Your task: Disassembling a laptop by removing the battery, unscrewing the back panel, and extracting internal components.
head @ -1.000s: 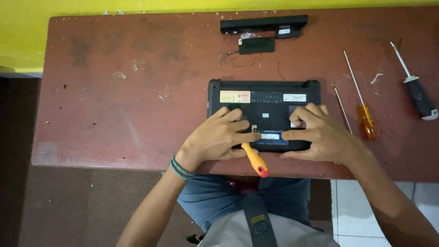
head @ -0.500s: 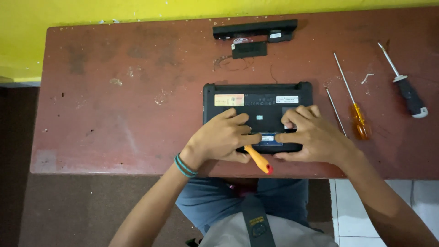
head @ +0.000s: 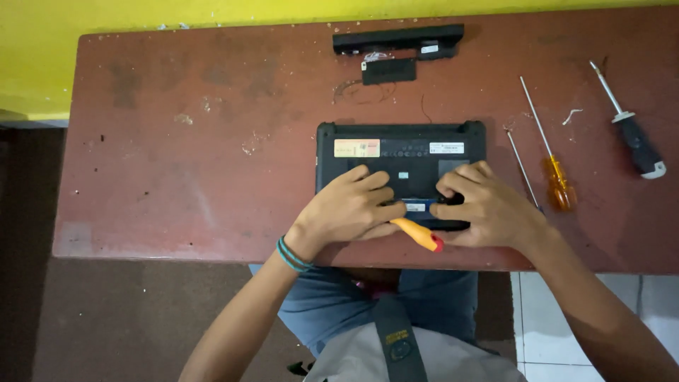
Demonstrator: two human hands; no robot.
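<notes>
Our left hand (head: 350, 209) curls closed around a screwdriver with an orange-yellow, red-tipped handle (head: 419, 235) — it juts out beside the thumb. Our right hand (head: 488, 209) rests bent-fingered, holding nothing, on the upturned black laptop (head: 399, 152) at the worn red-brown wooden table (head: 177, 163)'s near edge — both sets of fingertips meet at its open middle compartment.

Long black battery bar (head: 398, 39), small black cover (head: 388, 71), amber-handled screwdriver (head: 548, 159), black-handled screwdriver (head: 631, 127), thin metal rod (head: 522, 169)

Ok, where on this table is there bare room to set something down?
The widest bare patch on the table is left of the laptop. Right of it, the screwdrivers crowd; behind, the battery bar.
</notes>
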